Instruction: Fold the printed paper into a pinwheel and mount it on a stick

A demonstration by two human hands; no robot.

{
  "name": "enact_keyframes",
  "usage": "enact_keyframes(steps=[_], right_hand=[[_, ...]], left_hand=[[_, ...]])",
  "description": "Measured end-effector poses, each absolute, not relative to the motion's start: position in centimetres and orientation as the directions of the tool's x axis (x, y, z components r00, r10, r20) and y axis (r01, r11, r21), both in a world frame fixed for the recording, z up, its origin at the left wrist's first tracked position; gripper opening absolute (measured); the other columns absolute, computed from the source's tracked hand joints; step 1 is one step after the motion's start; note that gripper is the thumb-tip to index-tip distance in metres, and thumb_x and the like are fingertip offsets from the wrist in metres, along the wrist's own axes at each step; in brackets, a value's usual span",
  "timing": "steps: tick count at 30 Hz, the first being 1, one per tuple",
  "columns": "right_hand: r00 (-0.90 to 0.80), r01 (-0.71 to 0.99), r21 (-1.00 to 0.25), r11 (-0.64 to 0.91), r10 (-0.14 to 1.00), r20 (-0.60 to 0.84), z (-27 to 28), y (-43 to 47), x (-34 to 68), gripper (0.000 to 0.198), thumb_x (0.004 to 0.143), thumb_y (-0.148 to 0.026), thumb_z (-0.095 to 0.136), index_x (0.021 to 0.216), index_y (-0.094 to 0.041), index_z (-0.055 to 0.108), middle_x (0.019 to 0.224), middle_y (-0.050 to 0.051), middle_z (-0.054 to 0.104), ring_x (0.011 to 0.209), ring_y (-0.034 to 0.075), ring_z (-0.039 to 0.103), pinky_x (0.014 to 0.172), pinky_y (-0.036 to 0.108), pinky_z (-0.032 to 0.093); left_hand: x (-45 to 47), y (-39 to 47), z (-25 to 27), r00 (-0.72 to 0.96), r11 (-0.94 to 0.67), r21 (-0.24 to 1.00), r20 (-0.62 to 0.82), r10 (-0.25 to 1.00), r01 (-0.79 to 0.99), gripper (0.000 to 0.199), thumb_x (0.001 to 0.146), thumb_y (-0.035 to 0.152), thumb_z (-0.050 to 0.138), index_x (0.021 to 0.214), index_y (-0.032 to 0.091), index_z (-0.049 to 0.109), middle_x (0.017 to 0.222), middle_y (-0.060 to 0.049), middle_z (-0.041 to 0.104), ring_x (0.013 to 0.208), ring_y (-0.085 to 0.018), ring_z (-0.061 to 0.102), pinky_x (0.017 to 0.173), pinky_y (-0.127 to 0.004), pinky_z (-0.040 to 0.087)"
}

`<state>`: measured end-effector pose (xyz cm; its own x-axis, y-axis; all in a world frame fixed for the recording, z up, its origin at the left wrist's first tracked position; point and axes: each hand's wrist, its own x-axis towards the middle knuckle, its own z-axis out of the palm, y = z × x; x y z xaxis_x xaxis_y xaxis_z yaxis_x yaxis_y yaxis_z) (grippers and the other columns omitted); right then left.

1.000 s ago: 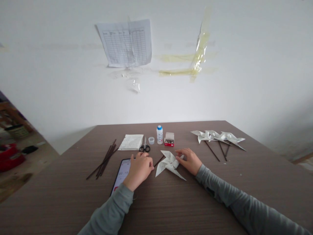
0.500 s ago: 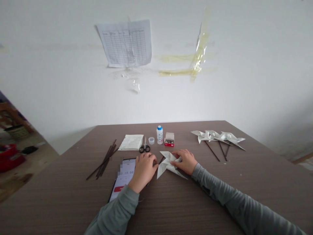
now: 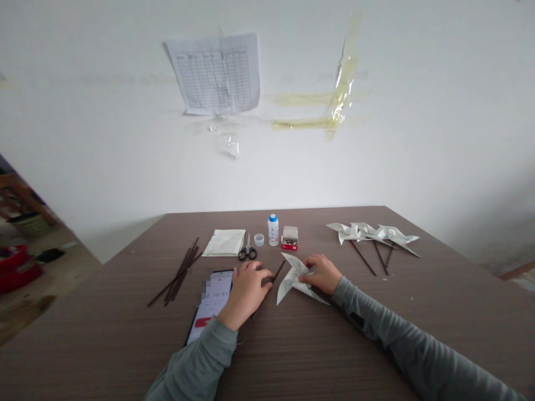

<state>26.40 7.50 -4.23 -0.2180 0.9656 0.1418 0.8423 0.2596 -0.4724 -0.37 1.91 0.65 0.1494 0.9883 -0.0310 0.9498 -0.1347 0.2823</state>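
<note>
My right hand (image 3: 324, 274) pinches a folded paper pinwheel (image 3: 295, 278) between thumb and fingers, near the middle of the table. Printed text shows on its pointed blades. Just left of it, a thin dark brown stick (image 3: 279, 270) lies slanted on the table, its upper part apart from the paper. My left hand (image 3: 251, 289) is closed over that stick, thumb and index finger at it, hiding its middle. The left hand also lies partly across the right edge of a phone (image 3: 213, 303) with a running timer.
Several brown sticks (image 3: 179, 275) lie at left. Behind my hands are paper sheets (image 3: 224, 243), scissors (image 3: 247, 253), a small clear cup (image 3: 259, 240), a blue-capped bottle (image 3: 273, 231) and an open red box (image 3: 290, 244). Several pinwheels (image 3: 359, 231) with sticks lie at right.
My right hand has shifted the pinwheel slightly to the right and away from my left hand, baring more of the stick. My left hand has hardly moved.
</note>
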Motion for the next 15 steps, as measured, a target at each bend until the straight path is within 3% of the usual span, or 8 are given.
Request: enact_keyframes(steps=[6,10,15], right_hand=[[-0.173,0.809,-0.548,0.214,0.977,0.127,-4.1,8.1,26.8,0.015,0.083,-0.021,0.096,0.096,-0.028,0.093,0.099,0.003,0.095,0.102,0.033,0.090,0.099,0.044,0.072],[-0.193,0.751,-0.627,0.208,0.977,0.092,-3.1,8.0,27.4,0.017,0.079,-0.019,0.095,0.093,-0.027,0.096,0.096,0.002,0.095,0.102,0.035,0.091,0.099,0.044,0.070],[-0.218,0.755,-0.621,0.209,0.974,0.063,-2.7,8.2,28.2,0.011,0.079,-0.017,0.095,0.079,-0.027,0.093,0.087,0.002,0.092,0.099,0.034,0.090,0.099,0.044,0.070]], left_hand=[[0.1,1.6,0.9,0.155,-0.139,0.285,-0.034,0.987,0.948,0.046,0.120,0.021,0.079,0.158,0.040,0.097,0.184,-0.015,0.079,0.184,-0.047,0.062,0.153,-0.081,0.046],[0.2,1.6,0.6,0.172,-0.158,0.295,-0.024,0.985,0.942,0.043,0.120,0.020,0.080,0.151,0.041,0.100,0.181,-0.014,0.081,0.181,-0.047,0.063,0.152,-0.084,0.045],[0.0,1.9,0.0,0.182,-0.172,0.331,0.001,0.983,0.928,0.038,0.118,0.017,0.083,0.140,0.040,0.104,0.179,-0.013,0.083,0.178,-0.045,0.066,0.150,-0.078,0.051]])
